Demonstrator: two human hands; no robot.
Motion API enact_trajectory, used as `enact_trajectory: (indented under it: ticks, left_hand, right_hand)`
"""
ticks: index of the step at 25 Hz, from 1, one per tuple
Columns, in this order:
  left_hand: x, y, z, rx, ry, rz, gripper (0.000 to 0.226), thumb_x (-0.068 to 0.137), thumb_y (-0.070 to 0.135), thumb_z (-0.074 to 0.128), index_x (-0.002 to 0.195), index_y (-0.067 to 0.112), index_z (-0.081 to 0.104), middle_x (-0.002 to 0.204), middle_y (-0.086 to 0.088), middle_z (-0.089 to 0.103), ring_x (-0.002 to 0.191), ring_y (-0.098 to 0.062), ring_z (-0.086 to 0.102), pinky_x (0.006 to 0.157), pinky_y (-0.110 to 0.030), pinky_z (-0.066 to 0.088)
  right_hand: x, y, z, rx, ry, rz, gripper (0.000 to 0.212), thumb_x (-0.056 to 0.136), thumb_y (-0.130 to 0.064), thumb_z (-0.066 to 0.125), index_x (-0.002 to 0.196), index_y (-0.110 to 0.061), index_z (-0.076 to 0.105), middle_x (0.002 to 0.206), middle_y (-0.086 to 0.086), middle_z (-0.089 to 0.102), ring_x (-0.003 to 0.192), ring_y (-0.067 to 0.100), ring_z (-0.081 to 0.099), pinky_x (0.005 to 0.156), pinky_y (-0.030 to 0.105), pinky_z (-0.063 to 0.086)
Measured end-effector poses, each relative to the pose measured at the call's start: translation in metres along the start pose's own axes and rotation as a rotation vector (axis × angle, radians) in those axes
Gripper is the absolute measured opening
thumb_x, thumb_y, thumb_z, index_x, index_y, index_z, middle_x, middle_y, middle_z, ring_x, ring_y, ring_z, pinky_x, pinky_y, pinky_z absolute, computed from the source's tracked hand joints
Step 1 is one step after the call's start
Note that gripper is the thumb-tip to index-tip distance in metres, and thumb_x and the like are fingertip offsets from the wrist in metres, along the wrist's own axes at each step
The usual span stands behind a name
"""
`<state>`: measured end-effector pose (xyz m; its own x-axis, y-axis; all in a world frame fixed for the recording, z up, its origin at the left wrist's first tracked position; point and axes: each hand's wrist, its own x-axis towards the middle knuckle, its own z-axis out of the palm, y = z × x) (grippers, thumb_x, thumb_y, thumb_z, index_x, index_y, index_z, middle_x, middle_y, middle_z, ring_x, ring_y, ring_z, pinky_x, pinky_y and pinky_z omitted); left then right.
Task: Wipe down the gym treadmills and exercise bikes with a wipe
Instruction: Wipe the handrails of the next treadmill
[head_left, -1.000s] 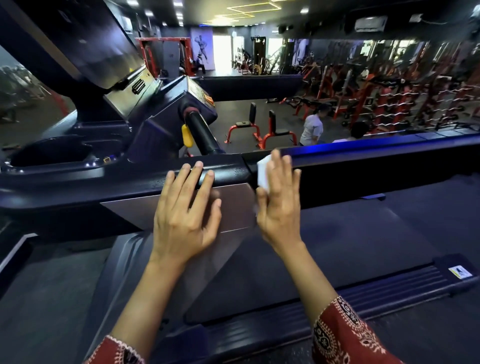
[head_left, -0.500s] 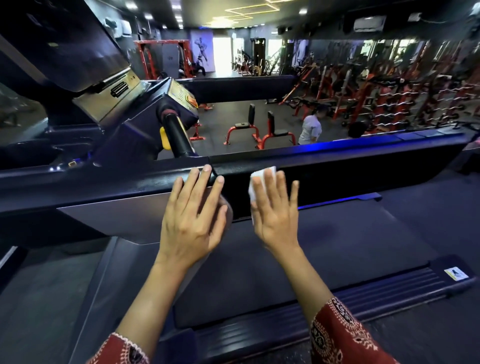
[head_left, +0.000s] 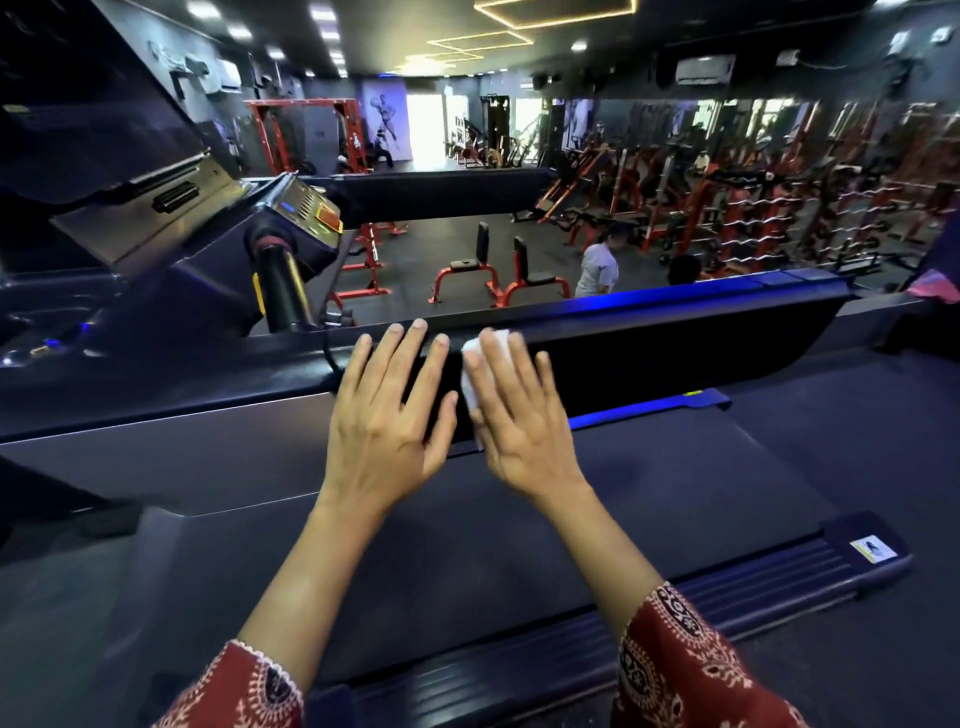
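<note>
A dark treadmill (head_left: 649, 467) fills the foreground. Its console (head_left: 171, 208) rises at left, and its black handrail (head_left: 701, 332) runs across the middle. Beyond are red benches (head_left: 493, 280) and weight racks (head_left: 753, 208) on a dark gym floor. The left hand (head_left: 384, 415) lies flat on the handrail with its fingers straight and spread. Just beside it, the right hand (head_left: 524, 421), also flat, presses a white wipe (head_left: 474, 361) against the rail.

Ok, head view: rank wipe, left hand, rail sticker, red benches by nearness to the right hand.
1. wipe, pressed under the right hand.
2. left hand, just beside it.
3. rail sticker, lower right.
4. red benches, far behind.
</note>
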<state>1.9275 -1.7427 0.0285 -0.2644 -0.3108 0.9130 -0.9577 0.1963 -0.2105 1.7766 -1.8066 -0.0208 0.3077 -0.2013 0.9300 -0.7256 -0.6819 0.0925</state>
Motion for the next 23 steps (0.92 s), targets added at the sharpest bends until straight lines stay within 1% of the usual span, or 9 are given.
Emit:
enact_trajectory:
  ticks: [1, 4, 8, 11, 12, 15, 18, 22, 23]
  left_hand:
    - [-0.002, 0.006, 0.003, 0.002, -0.006, -0.004, 0.043, 0.087, 0.02, 0.059, 0.124, -0.001, 0.059, 0.13, -0.023, 0.055, 0.124, -0.033, 0.045, 0.11, -0.045, 0.028]
    - [-0.007, 0.018, 0.009, 0.033, -0.022, -0.027, 0.05, 0.086, 0.021, 0.06, 0.131, 0.0, 0.053, 0.136, -0.025, 0.048, 0.13, -0.035, 0.039, 0.113, -0.045, 0.022]
    - [-0.005, 0.03, 0.017, 0.038, -0.034, -0.018, 0.051, 0.088, 0.023, 0.058, 0.133, 0.001, 0.049, 0.138, -0.025, 0.046, 0.132, -0.035, 0.036, 0.114, -0.045, 0.02]
    - [0.001, 0.042, 0.021, 0.034, -0.038, -0.007, 0.049, 0.088, 0.022, 0.058, 0.132, 0.0, 0.05, 0.137, -0.025, 0.047, 0.131, -0.035, 0.037, 0.113, -0.046, 0.022]
    - [0.003, 0.045, 0.023, 0.034, -0.038, -0.004, 0.049, 0.088, 0.022, 0.058, 0.131, 0.0, 0.051, 0.137, -0.025, 0.048, 0.131, -0.035, 0.038, 0.113, -0.046, 0.022]
    - [0.013, 0.055, 0.03, 0.028, -0.041, 0.008, 0.047, 0.088, 0.024, 0.057, 0.129, 0.0, 0.055, 0.135, -0.024, 0.05, 0.129, -0.035, 0.04, 0.112, -0.047, 0.024]
    - [0.022, 0.066, 0.034, 0.016, -0.055, -0.01, 0.046, 0.088, 0.024, 0.056, 0.126, 0.0, 0.057, 0.132, -0.024, 0.053, 0.126, -0.034, 0.043, 0.109, -0.049, 0.029]
    - [0.034, 0.075, 0.04, -0.02, -0.063, -0.002, 0.044, 0.088, 0.025, 0.055, 0.123, -0.001, 0.059, 0.127, -0.023, 0.057, 0.121, -0.034, 0.048, 0.107, -0.048, 0.031]
    - [0.038, 0.078, 0.042, -0.03, -0.066, -0.007, 0.044, 0.088, 0.025, 0.055, 0.123, -0.001, 0.06, 0.126, -0.023, 0.058, 0.119, -0.034, 0.049, 0.107, -0.047, 0.031]
  right_hand:
    - [-0.012, 0.011, 0.001, -0.018, -0.012, -0.033, 0.053, 0.105, -0.027, 0.022, 0.154, -0.018, 0.004, 0.162, -0.001, -0.003, 0.148, 0.019, 0.0, 0.119, 0.041, 0.002]
    - [-0.02, 0.019, -0.001, 0.074, 0.027, 0.351, 0.052, 0.105, -0.036, 0.012, 0.152, -0.025, -0.008, 0.159, -0.009, -0.016, 0.147, 0.015, -0.01, 0.119, 0.038, -0.008]
    - [-0.029, 0.032, -0.001, -0.002, 0.029, 0.13, 0.054, 0.105, -0.034, 0.014, 0.153, -0.022, -0.007, 0.16, -0.006, -0.014, 0.147, 0.015, -0.008, 0.119, 0.039, -0.007]
    - [-0.023, 0.054, -0.011, 0.117, 0.143, 0.636, 0.058, 0.104, -0.042, 0.011, 0.153, -0.014, -0.005, 0.16, 0.0, -0.012, 0.147, 0.016, -0.011, 0.119, 0.042, -0.007]
    - [-0.018, 0.054, -0.014, 0.122, 0.131, 0.639, 0.059, 0.104, -0.042, 0.01, 0.152, -0.013, -0.006, 0.159, 0.001, -0.013, 0.147, 0.018, -0.012, 0.119, 0.042, -0.007]
    - [-0.018, 0.068, -0.018, 0.031, 0.007, 0.098, 0.055, 0.105, -0.036, 0.015, 0.153, -0.019, -0.005, 0.16, -0.003, -0.014, 0.148, 0.017, -0.006, 0.119, 0.041, -0.005]
    - [-0.004, 0.082, -0.03, 0.131, 0.091, 0.527, 0.056, 0.104, -0.038, 0.017, 0.153, -0.012, 0.01, 0.161, 0.006, 0.002, 0.148, 0.025, -0.003, 0.119, 0.044, -0.003]
    - [-0.006, 0.096, -0.037, 0.051, 0.007, 0.171, 0.048, 0.104, -0.035, 0.022, 0.143, -0.007, 0.029, 0.151, 0.013, 0.029, 0.142, 0.033, 0.023, 0.12, 0.042, 0.004]
    - [-0.007, 0.107, -0.04, 0.028, 0.007, 0.228, 0.05, 0.104, -0.037, 0.022, 0.144, -0.008, 0.028, 0.152, 0.013, 0.028, 0.143, 0.031, 0.022, 0.119, 0.043, 0.003]
